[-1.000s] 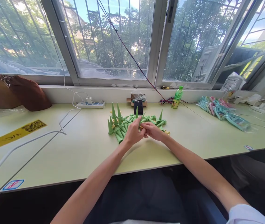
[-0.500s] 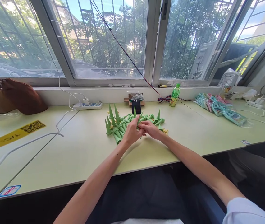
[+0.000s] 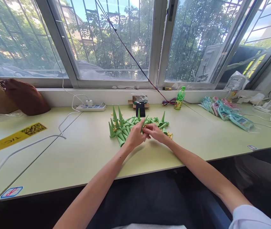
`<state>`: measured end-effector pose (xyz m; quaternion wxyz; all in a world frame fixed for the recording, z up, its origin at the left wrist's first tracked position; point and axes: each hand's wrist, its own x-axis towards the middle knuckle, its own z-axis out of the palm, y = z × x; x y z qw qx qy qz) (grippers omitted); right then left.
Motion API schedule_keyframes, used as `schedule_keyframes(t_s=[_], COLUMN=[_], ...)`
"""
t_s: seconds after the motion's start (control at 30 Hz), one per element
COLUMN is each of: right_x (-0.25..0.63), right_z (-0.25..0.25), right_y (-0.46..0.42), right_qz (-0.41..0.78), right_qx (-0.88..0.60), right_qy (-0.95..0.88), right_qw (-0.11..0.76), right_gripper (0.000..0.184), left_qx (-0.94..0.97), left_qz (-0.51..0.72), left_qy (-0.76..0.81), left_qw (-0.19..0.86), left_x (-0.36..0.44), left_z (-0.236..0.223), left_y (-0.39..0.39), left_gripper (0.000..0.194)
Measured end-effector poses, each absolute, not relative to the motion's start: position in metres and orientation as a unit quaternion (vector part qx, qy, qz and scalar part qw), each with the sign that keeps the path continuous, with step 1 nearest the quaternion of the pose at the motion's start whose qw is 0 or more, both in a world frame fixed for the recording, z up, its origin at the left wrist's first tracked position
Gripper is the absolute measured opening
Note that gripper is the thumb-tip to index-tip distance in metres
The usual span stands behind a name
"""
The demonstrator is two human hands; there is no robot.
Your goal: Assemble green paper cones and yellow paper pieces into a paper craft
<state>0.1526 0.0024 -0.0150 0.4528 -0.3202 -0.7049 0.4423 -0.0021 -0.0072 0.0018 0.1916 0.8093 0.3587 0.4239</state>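
Note:
My left hand (image 3: 136, 135) is closed around a slim green plastic cone (image 3: 145, 120), whose pointed tip sticks up past the thumb. Against it, my right hand (image 3: 156, 132) has thumb and fingers pinched together; what lies between them is too small and covered to make out. Directly behind both hands spreads a pile of green cone-shaped pieces (image 3: 125, 128), some lying down with wide collars. On its left side several cones stand point up, among them a tall green cone (image 3: 120, 115). Small yellow bits (image 3: 170, 135) show at the pile's right edge.
Behind the pile, a black phone (image 3: 140, 109) leans on a small cardboard box (image 3: 147, 105). A green-capped bottle (image 3: 179, 99) stands to the right, with bagged turquoise items (image 3: 237, 119) farther along. Left are a power strip (image 3: 92, 107), a white cable (image 3: 30, 147) and a brown bag (image 3: 25, 98).
The camera view has shifted slightly. Both hands stay together in front of the pile, with only small finger movements around the green cone.

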Motion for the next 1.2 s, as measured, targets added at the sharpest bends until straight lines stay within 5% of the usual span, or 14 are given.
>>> schedule_keyframes(t_s=[0.83, 1.2], right_x=[0.1512, 0.1496], right_z=[-0.0084, -0.0108], right_y=[-0.0007, -0.0013], right_qz=[0.674, 0.614], right_qx=[-0.231, -0.277], right_qy=[-0.544, -0.577], right_qw=[0.443, 0.462], right_gripper=[0.046, 0.039], left_qx=[0.798, 0.794], left_qz=[0.445, 0.432], left_qy=[0.381, 0.379], left_qw=[0.141, 0.197], left_x=[0.0015, 0.0015], left_z=[-0.0008, -0.0035], left_y=[-0.0062, -0.0043], left_gripper=[0.064, 0.067])
